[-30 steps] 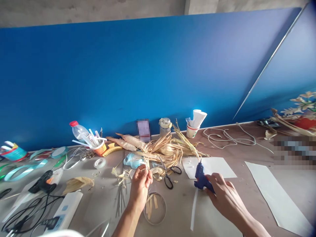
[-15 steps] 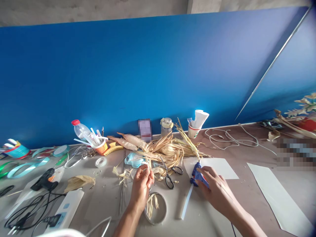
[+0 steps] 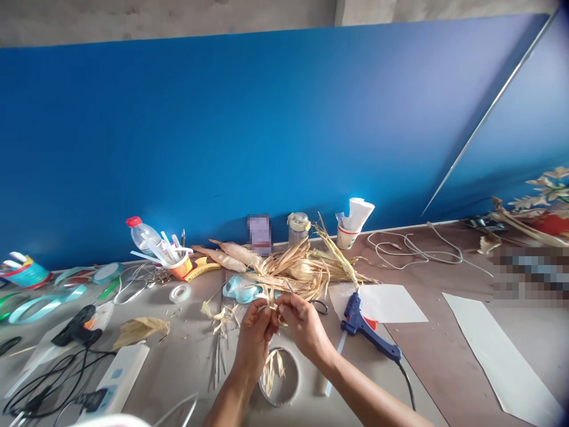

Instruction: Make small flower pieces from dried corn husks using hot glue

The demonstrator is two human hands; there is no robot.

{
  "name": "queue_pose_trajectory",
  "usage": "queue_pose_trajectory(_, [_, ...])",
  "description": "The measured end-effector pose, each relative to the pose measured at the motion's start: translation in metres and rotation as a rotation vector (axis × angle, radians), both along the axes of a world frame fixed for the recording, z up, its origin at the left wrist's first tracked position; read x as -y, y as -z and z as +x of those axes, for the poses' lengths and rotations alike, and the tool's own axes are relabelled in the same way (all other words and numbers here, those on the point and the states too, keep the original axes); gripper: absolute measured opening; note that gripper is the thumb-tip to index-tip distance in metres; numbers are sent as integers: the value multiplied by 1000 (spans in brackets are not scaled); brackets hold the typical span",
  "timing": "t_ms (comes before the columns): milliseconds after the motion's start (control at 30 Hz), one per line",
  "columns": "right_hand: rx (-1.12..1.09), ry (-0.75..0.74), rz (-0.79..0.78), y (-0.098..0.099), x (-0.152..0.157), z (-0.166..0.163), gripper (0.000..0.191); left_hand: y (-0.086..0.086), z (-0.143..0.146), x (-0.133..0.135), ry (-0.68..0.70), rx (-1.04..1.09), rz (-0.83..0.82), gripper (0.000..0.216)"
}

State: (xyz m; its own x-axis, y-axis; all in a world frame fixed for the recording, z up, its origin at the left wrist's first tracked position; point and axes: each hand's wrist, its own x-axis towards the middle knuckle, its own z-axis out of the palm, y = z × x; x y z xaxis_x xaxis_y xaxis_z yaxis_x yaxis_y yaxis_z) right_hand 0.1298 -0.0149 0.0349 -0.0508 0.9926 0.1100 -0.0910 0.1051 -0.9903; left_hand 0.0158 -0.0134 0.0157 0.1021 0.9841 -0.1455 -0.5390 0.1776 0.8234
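My left hand (image 3: pixel 258 323) and my right hand (image 3: pixel 302 320) meet over the middle of the table, fingers closed together on a small piece of pale corn husk (image 3: pixel 271 299). The fingers cover most of that piece. Behind them lies a heap of dried corn husks (image 3: pixel 297 270). Scissors (image 3: pixel 320 306) are partly hidden by my right hand. To the right, a blue glue gun (image 3: pixel 368 329) rests on the table, its glue stick (image 3: pixel 341 344) sticking out. Below my hands sits a round ring-shaped container (image 3: pixel 297 379) with husk strips (image 3: pixel 274 367) in it.
Paper sheets (image 3: pixel 395 302) lie right of the husks. A cup of white rolls (image 3: pixel 349 234), a jar (image 3: pixel 299 228) and a plastic bottle (image 3: pixel 144 234) stand along the blue partition (image 3: pixel 267 130). At left are a power strip (image 3: pixel 118 379), black cables (image 3: pixel 53 379) and a second glue gun (image 3: pixel 77 326).
My right hand has let go of the blue glue gun and moved left to join my left hand at the husk piece. The glue gun stays on the table.
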Motion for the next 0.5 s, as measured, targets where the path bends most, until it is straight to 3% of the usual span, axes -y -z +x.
queue_pose_trajectory(200, [-305, -28, -117, 9, -5, -9, 11, -1, 1, 1, -5, -12, 1, 17])
queue_pose_trajectory(500, [-390, -80, -164, 8, -7, -10, 22, -1, 3, 1, 5, -2, 0, 12])
